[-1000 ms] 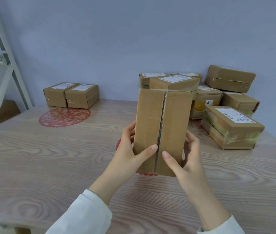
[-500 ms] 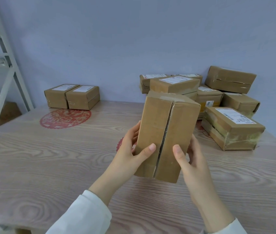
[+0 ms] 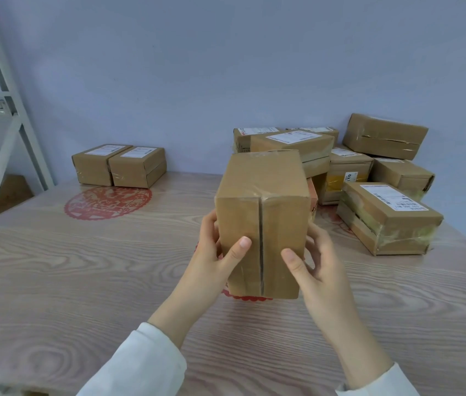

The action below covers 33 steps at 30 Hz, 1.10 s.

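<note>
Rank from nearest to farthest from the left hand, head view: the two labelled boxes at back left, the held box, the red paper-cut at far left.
1. held box: gripped by the left hand, centre.
2. red paper-cut: lying flat, off to the left.
3. two labelled boxes: back left, beyond the paper-cut.

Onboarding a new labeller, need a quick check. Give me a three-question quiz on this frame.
1. True or false: both the left hand and the right hand grip the upright box.
2. The seam on its near face runs: A sideways, B top to bottom, C corner to corner.
3. How many labelled boxes stand side by side at the table's far left?
Key: 1 true; 2 B; 3 two.
</note>
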### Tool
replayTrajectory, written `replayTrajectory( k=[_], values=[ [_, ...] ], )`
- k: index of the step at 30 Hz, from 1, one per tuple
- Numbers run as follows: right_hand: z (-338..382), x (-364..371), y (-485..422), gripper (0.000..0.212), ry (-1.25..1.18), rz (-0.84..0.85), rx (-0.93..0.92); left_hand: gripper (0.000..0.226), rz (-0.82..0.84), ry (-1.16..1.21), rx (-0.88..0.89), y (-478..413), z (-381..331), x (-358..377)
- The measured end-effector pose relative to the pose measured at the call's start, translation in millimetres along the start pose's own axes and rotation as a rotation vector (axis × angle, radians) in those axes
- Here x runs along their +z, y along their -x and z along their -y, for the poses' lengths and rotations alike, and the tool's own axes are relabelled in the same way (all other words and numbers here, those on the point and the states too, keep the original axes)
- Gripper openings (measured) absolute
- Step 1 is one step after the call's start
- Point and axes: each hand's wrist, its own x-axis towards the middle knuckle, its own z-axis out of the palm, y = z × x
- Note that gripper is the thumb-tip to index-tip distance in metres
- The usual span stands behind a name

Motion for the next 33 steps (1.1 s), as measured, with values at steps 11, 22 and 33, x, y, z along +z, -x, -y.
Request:
replayTrajectory(
  k=[11,22,33],
  values=[
    [-2.7,-0.4,-2.3,0.082,0.016,-0.015,-0.006,0.046,0.032,0.074,0.035,1.1,-2.0,5.0],
    [5.4,0.8,-2.8,0.105,-0.016,-0.038,0.012,0.069,0.036,0.065,0.016,2.6,0.4,3.9],
    [13.4,-2.7,1.2,0.113,-0.078,0.020,0.066,0.057,0.047,0.138,-0.040,2.2,-0.9,4.9]
  ],
)
